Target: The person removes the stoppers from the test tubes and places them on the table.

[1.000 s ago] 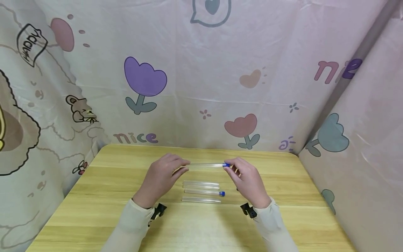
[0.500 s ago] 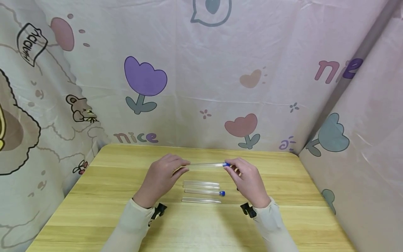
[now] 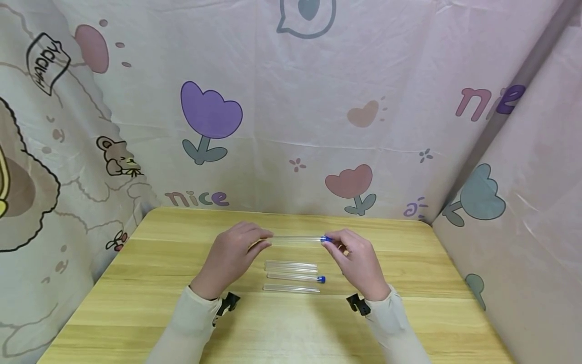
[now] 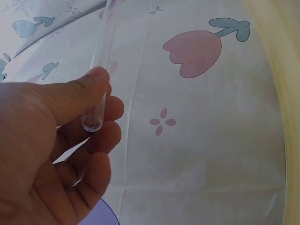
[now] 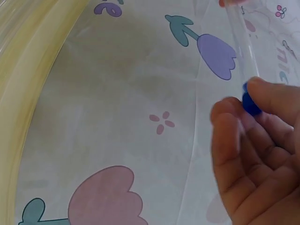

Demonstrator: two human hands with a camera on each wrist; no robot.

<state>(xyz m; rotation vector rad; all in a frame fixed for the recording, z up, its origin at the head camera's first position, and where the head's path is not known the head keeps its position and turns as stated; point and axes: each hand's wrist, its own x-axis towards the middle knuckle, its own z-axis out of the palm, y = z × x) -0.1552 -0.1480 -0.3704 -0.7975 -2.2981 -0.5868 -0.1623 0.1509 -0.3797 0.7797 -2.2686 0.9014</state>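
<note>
A clear test tube (image 3: 296, 239) is held level above the table between both hands. My left hand (image 3: 236, 258) pinches its rounded end between thumb and fingers, as the left wrist view shows on the tube (image 4: 99, 56). At the other end, my right hand (image 3: 359, 260) pinches the blue cap (image 5: 251, 103), which sits at the tube's mouth; how deep it sits is hard to tell. Below, more tubes lie side by side on the table: uncapped ones (image 3: 291, 266) at the back, one with a blue cap (image 3: 321, 279), and an uncapped tube (image 3: 291, 288) nearest me.
The wooden table (image 3: 291, 328) runs back to a printed curtain (image 3: 291, 116), which also hangs along the left and right sides. A black strap mount (image 3: 229, 303) is on the left wrist, and another mount (image 3: 359, 305) on the right.
Both hands keep the same grip on the tube and cap. The held tube has shifted only slightly left; the tubes on the table lie as before.
</note>
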